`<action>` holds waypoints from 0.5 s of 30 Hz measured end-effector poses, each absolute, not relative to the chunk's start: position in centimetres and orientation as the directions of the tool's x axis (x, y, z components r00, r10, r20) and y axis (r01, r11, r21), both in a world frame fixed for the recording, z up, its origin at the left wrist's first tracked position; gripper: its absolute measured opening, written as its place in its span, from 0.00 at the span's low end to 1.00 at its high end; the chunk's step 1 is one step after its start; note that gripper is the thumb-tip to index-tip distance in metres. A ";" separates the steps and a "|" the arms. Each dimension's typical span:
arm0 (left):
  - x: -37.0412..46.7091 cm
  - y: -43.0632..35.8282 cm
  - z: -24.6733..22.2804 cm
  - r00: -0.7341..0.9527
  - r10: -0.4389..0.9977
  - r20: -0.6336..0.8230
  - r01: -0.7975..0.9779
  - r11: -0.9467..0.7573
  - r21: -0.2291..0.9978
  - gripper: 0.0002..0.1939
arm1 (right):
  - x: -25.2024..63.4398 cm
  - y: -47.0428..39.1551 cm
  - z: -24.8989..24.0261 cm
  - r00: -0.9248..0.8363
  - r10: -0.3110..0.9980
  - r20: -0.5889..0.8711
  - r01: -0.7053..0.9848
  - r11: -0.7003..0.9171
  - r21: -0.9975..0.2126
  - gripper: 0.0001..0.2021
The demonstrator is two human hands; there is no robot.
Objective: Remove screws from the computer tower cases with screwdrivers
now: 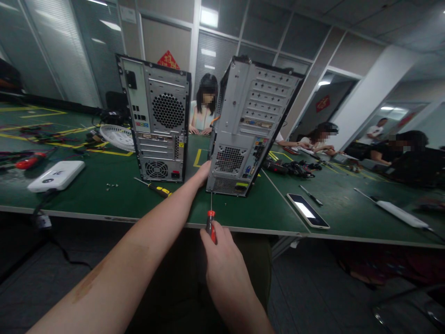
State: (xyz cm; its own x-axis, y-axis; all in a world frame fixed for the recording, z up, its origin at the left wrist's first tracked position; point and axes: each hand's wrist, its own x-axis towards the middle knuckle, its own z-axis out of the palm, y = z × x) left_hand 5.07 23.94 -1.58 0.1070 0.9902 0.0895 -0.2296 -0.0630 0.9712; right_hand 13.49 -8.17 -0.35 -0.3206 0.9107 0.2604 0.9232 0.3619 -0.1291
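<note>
A computer tower (236, 134) stands tilted to the right on the green table, its back panel with ports and vents facing me. My right hand (222, 253) is closed around the red and black handle of a screwdriver (210, 218). The screwdriver's shaft points up to the tower's lower left corner. My left hand (205, 172) reaches to the tower's left side; its fingers are hidden behind the case. To the left, a second computer tower (163, 125) stands upright. A yellow and black screwdriver (158, 189) lies in front of it, partly behind my left forearm.
Left on the green table (104, 199) lie a white power bank (57, 176) with a cable, loose screws (111, 186) and a white round basket (116, 137). At right are a phone (308, 211), a pen-like tool (311, 195) and a power strip (399, 213). People sit beyond.
</note>
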 end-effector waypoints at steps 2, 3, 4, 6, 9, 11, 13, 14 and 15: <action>5.0 23.9 -1.5 0.100 0.991 0.088 -0.239 -0.062 0.969 0.18 | 13.5 -8.2 -0.3 -0.313 0.914 0.259 0.923 0.357 -0.145 0.27; 5.0 23.8 -1.4 0.099 0.991 0.087 -0.241 -0.061 0.969 0.18 | 13.6 -8.3 -0.2 -0.306 0.916 0.258 0.923 0.352 -0.157 0.27; 5.1 23.6 -1.3 0.101 0.991 0.085 -0.241 -0.059 0.969 0.17 | 13.6 -8.3 -0.2 -0.297 0.920 0.257 0.923 0.346 -0.171 0.28; 5.1 23.1 -0.8 0.109 0.990 0.085 -0.237 -0.057 0.970 0.16 | 13.7 -8.4 -0.2 -0.281 0.927 0.250 0.922 0.332 -0.197 0.28; 5.1 22.6 -0.3 0.110 0.990 0.086 -0.226 -0.060 0.972 0.15 | 13.7 -8.4 -0.2 -0.253 0.941 0.226 0.923 0.305 -0.236 0.28; 5.1 22.4 -0.1 0.116 0.989 0.089 -0.215 -0.062 0.975 0.16 | 13.6 -8.4 -0.3 -0.232 0.949 0.213 0.926 0.283 -0.252 0.27; 5.1 22.4 -0.1 0.124 0.988 0.094 -0.206 -0.067 0.976 0.17 | 13.6 -8.4 -0.3 -0.218 0.953 0.212 0.929 0.269 -0.253 0.26; 5.0 22.4 -0.1 0.123 0.988 0.097 -0.203 -0.071 0.977 0.17 | 13.6 -8.4 -0.3 -0.214 0.953 0.213 0.930 0.266 -0.253 0.26; 5.0 22.4 -0.1 0.119 0.988 0.099 -0.199 -0.074 0.977 0.17 | 13.6 -8.4 -0.3 -0.211 0.954 0.213 0.929 0.264 -0.259 0.26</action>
State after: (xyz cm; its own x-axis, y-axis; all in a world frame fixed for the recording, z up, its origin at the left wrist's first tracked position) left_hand 5.03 22.43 -0.13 0.1188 0.9880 0.0986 -0.1988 -0.0736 0.9773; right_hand 13.59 -8.40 -0.28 -0.2112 0.9539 0.2132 0.9293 0.2635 -0.2586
